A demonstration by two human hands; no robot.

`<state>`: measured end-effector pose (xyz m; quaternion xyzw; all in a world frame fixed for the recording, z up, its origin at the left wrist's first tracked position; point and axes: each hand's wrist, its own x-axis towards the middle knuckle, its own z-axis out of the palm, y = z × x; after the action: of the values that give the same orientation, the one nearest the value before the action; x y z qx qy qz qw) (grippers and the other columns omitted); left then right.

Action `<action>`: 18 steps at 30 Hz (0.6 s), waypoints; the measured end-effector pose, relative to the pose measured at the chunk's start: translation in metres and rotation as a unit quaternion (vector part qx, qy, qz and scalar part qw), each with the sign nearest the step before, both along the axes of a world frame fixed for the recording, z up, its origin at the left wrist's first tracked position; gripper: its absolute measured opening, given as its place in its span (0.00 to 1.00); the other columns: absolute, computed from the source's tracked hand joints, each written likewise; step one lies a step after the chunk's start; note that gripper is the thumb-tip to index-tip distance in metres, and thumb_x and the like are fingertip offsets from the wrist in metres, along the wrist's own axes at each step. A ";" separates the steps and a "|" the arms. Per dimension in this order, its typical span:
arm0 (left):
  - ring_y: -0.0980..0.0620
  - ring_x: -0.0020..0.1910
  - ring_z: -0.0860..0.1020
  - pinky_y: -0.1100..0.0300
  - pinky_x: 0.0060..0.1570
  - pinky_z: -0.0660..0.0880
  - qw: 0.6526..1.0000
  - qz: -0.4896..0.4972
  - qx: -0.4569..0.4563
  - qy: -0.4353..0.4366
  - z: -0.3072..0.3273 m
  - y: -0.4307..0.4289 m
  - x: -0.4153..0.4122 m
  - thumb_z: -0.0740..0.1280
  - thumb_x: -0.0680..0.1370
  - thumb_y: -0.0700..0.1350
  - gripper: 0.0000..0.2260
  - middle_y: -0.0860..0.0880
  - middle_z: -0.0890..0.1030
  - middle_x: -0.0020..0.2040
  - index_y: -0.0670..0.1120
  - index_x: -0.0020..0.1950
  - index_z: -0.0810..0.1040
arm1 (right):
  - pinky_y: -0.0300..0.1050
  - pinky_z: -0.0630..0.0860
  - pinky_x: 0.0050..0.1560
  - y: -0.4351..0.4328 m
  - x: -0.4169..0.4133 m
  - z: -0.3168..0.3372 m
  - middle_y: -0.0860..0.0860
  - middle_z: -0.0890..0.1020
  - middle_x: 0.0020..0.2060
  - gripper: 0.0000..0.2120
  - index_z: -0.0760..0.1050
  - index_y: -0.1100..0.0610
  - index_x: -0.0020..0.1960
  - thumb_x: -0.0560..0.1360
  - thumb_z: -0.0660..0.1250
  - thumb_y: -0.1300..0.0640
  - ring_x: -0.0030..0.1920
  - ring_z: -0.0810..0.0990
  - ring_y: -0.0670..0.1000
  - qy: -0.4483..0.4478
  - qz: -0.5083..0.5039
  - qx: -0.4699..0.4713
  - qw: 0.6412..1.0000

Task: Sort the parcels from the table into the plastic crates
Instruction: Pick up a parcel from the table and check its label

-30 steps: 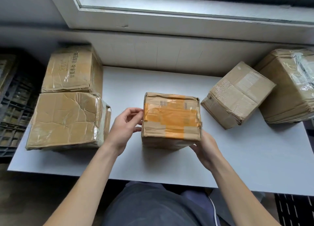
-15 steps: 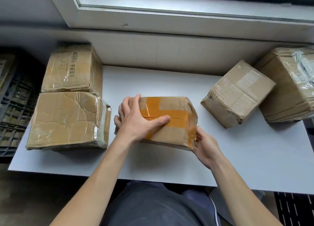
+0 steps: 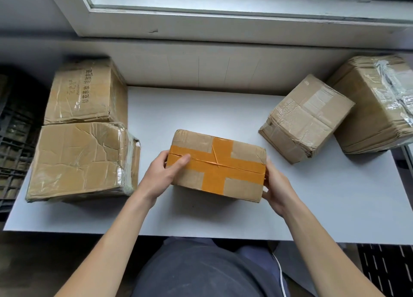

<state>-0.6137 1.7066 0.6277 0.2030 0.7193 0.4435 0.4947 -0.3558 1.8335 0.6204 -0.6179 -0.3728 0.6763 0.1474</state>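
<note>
A cardboard parcel with a cross of orange tape [image 3: 218,164] sits at the middle of the white table [image 3: 201,109], orange cross facing up. My left hand [image 3: 163,173] grips its left end, thumb on the tape. My right hand [image 3: 276,185] holds its right end. Two taped parcels lie at the left: a crumpled one [image 3: 80,160] near the front and one with printed characters [image 3: 85,91] behind it. Two more parcels lie at the right, a smaller one [image 3: 306,117] and a big one [image 3: 375,104]. A dark plastic crate [image 3: 15,140] stands left of the table.
A wall and window sill [image 3: 223,21] rise behind the table. Another dark slotted crate [image 3: 388,270] shows at the bottom right, below the table edge. A white cable [image 3: 280,272] hangs near my lap.
The orange-taped parcel has been rolled over between my hands, so the taped cross now faces up. My left hand slid from the top to the left end.
</note>
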 end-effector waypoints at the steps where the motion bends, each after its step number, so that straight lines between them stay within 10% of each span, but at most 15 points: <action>1: 0.56 0.57 0.81 0.61 0.51 0.76 0.999 0.026 0.017 -0.016 0.003 0.002 -0.002 0.73 0.72 0.69 0.29 0.54 0.83 0.57 0.49 0.62 0.78 | 0.50 0.79 0.52 0.004 -0.002 0.002 0.49 0.88 0.53 0.23 0.84 0.48 0.58 0.85 0.54 0.37 0.53 0.84 0.48 0.020 -0.012 0.010 1.000; 6: 0.59 0.50 0.81 0.59 0.52 0.75 0.990 0.103 0.066 -0.075 0.006 0.009 -0.010 0.63 0.82 0.60 0.20 0.53 0.84 0.47 0.42 0.52 0.77 | 0.52 0.74 0.68 0.016 -0.007 0.002 0.51 0.85 0.62 0.26 0.81 0.54 0.66 0.85 0.56 0.37 0.66 0.81 0.50 0.106 -0.047 0.031 0.993; 10: 0.51 0.45 0.77 0.62 0.40 0.72 0.997 0.057 -0.036 0.042 -0.022 0.004 0.000 0.72 0.80 0.52 0.13 0.48 0.80 0.44 0.44 0.48 0.75 | 0.43 0.77 0.57 0.002 -0.004 -0.017 0.46 0.87 0.58 0.10 0.83 0.52 0.61 0.85 0.64 0.52 0.60 0.84 0.47 -0.004 0.074 0.113 0.991; 18: 0.54 0.64 0.76 0.62 0.58 0.75 0.992 0.061 -0.018 0.106 -0.031 0.010 -0.001 0.76 0.78 0.45 0.30 0.48 0.74 0.71 0.46 0.76 0.67 | 0.39 0.79 0.51 -0.008 -0.001 -0.024 0.45 0.86 0.52 0.14 0.81 0.52 0.60 0.84 0.65 0.44 0.51 0.83 0.44 -0.059 0.101 0.128 0.985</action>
<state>-0.6151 1.7167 0.5971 0.1958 0.7863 0.4358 0.3918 -0.3568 1.8255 0.5964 -0.5918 -0.5250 0.5968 0.1344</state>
